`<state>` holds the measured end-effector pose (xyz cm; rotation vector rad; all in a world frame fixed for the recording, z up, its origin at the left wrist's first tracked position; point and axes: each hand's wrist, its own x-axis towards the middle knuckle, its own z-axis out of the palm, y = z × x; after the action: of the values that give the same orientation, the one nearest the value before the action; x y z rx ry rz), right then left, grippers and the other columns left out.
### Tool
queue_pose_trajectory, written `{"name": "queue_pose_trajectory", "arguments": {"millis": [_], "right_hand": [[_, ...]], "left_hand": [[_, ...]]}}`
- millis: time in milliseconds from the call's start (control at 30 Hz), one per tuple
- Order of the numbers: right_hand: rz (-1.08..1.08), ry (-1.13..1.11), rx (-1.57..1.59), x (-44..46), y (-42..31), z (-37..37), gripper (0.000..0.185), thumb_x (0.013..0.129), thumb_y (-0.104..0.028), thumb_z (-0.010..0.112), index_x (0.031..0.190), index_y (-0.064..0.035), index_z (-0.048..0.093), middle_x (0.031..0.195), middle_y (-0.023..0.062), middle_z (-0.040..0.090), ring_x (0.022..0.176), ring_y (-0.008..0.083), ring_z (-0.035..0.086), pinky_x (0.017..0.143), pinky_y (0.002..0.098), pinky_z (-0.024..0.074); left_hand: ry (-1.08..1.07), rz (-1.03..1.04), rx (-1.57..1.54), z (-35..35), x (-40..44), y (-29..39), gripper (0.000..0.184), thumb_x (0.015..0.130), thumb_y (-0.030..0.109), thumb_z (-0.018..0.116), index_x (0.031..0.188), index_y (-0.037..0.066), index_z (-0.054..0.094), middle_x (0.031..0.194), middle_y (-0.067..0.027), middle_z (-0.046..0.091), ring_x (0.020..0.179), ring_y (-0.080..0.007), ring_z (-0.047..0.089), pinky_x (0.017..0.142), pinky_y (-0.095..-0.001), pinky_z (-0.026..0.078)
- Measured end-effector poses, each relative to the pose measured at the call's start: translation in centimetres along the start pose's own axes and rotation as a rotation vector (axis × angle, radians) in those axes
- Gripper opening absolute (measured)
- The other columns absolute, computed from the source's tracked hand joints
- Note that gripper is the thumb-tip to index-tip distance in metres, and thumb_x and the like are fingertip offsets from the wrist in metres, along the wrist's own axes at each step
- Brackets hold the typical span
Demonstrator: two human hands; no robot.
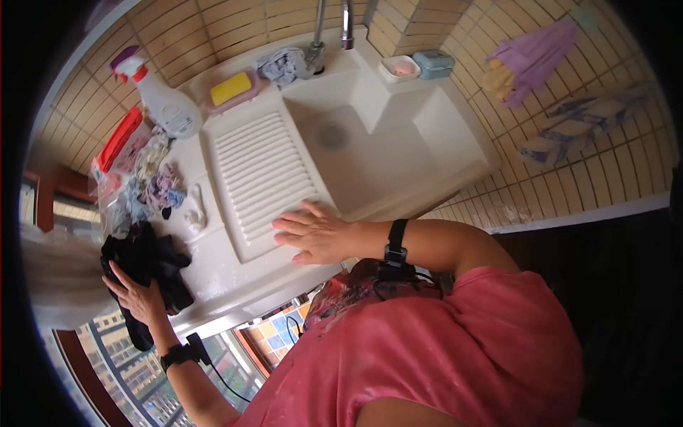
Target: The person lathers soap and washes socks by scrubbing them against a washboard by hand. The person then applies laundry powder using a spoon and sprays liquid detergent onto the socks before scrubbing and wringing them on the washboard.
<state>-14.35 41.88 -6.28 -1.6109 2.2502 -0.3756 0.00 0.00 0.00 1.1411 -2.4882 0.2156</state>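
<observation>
My left hand (141, 299) lies on a bundle of black cloth (167, 269) at the left end of the white counter, fingers stretched over the fabric. Part of that cloth hangs over the counter's edge below the hand. My right hand (313, 233) rests flat with fingers spread at the near right corner of the ribbed washboard (263, 171), holding nothing. To the washboard's right is the white sink basin (413, 153), with a drain (332, 135) at its bottom. Small crumpled cloths (162, 186) lie beyond the black bundle.
A white spray bottle (165, 103) and a red-topped plastic bag (119, 139) stand at the back left. A yellow sponge (232, 87) on a tray, a grey rag (284, 65), the faucet (347, 25) and soap dishes (397, 68) line the back. Cloths (533, 53) hang on the right wall.
</observation>
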Motion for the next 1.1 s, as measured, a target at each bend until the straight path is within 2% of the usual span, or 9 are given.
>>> {"name": "queue_pose_trajectory", "arguments": {"millis": [67, 267, 433, 567, 600, 667, 767, 900, 1100], "right_hand": [[0.142, 0.186, 0.049, -1.3, 1.7, 0.1, 0.074, 0.096, -0.043, 0.062, 0.153, -0.0043, 0.035, 0.163, 0.0176, 0.025, 0.154, 0.0308, 0.016, 0.123, 0.0528, 0.0152], [0.655, 0.637, 0.221, -11.8, 17.6, -5.5, 0.085, 0.093, -0.03, 0.063, 0.153, 0.0098, 0.017, 0.144, 0.0335, 0.046, 0.13, 0.0454, 0.05, 0.11, 0.0454, 0.041], [1.063, 0.621, 0.137, -14.8, 28.3, -10.1, 0.098, 0.091, -0.029, 0.066, 0.155, 0.0098, 0.003, 0.128, 0.0292, 0.06, 0.114, 0.039, 0.063, 0.1, 0.0417, 0.0495], [1.209, 0.505, 0.273, -13.3, 31.0, -11.5, 0.094, 0.09, -0.026, 0.066, 0.156, 0.0067, 0.008, 0.124, 0.0275, 0.063, 0.109, 0.038, 0.065, 0.095, 0.0432, 0.0516], [1.212, 0.512, 0.283, -13.0, 30.7, -11.5, 0.094, 0.09, -0.026, 0.066, 0.156, 0.0067, 0.008, 0.124, 0.0275, 0.063, 0.109, 0.038, 0.065, 0.095, 0.0432, 0.0516], [0.735, 0.428, 0.279, -13.1, 28.9, -10.8, 0.078, 0.091, -0.021, 0.065, 0.156, -0.002, 0.026, 0.121, 0.023, 0.065, 0.107, 0.0373, 0.066, 0.092, 0.0437, 0.053], [0.451, 0.597, 0.307, -14.1, 27.5, -10.8, 0.062, 0.092, -0.016, 0.065, 0.149, -0.0074, 0.041, 0.118, 0.0192, 0.066, 0.107, 0.0368, 0.066, 0.091, 0.044, 0.0532], [0.518, 0.686, 0.097, -18.1, 28.9, -12.4, 0.056, 0.092, -0.016, 0.065, 0.144, -0.0038, 0.046, 0.127, 0.0201, 0.062, 0.117, 0.0366, 0.061, 0.098, 0.0442, 0.05], [0.817, 0.79, -0.218, -27.0, 29.1, -14.6, 0.077, 0.087, -0.029, 0.074, 0.145, 0.0074, 0.038, 0.147, 0.0281, 0.042, 0.138, 0.0429, 0.039, 0.115, 0.0482, 0.032]], "left_hand": [[-0.012, -0.024, 0.07, 0.4, 0.7, -0.3, 0.112, 0.073, 0.02, 0.083, 0.16, 0.037, 0.015, 0.167, -0.0099, 0.014, 0.13, -0.0446, 0.048, 0.095, -0.0535, 0.053], [0.023, 0.104, -0.019, 2.2, -0.8, 0.2, 0.106, 0.077, 0.022, 0.077, 0.161, 0.037, 0.015, 0.168, -0.0154, 0.011, 0.14, -0.0472, 0.037, 0.107, -0.0591, 0.042], [0.154, 0.14, 0.09, 0.3, -2.0, 5.0, 0.093, 0.082, 0.033, 0.076, 0.16, 0.033, 0.026, 0.165, -0.0166, 0.021, 0.144, -0.0422, 0.035, 0.109, -0.0594, 0.037], [0.076, 0.603, -0.389, -2.2, -2.4, 15.6, 0.068, 0.085, 0.017, 0.074, 0.146, 0.003, 0.046, 0.146, -0.0202, 0.05, 0.136, -0.0383, 0.047, 0.112, -0.0487, 0.038], [-0.024, 0.643, -0.509, -3.6, -3.0, 20.0, 0.069, 0.083, 0.012, 0.075, 0.145, 0.001, 0.046, 0.145, -0.0208, 0.051, 0.135, -0.0386, 0.048, 0.112, -0.0479, 0.038], [-0.241, 0.69, -0.737, -5.5, -4.5, 29.0, 0.071, 0.079, 0.005, 0.077, 0.143, -0.001, 0.046, 0.142, -0.0222, 0.053, 0.133, -0.0396, 0.049, 0.112, -0.0463, 0.038], [-0.432, 0.884, -0.93, -7.0, -5.2, 42.0, 0.077, 0.077, 0.006, 0.079, 0.145, -0.001, 0.043, 0.141, -0.0242, 0.051, 0.131, -0.041, 0.05, 0.111, -0.0458, 0.039], [-0.339, 1.137, -0.889, -5.9, -5.4, 57.3, 0.086, 0.078, 0.021, 0.083, 0.149, 0.004, 0.038, 0.146, -0.0231, 0.046, 0.135, -0.0418, 0.045, 0.112, -0.047, 0.039], [-0.414, 1.083, -0.596, -2.4, -7.5, 72.8, 0.101, 0.076, 0.047, 0.082, 0.154, 0.01, 0.029, 0.151, -0.0168, 0.042, 0.139, -0.0368, 0.041, 0.111, -0.0485, 0.039]]}}
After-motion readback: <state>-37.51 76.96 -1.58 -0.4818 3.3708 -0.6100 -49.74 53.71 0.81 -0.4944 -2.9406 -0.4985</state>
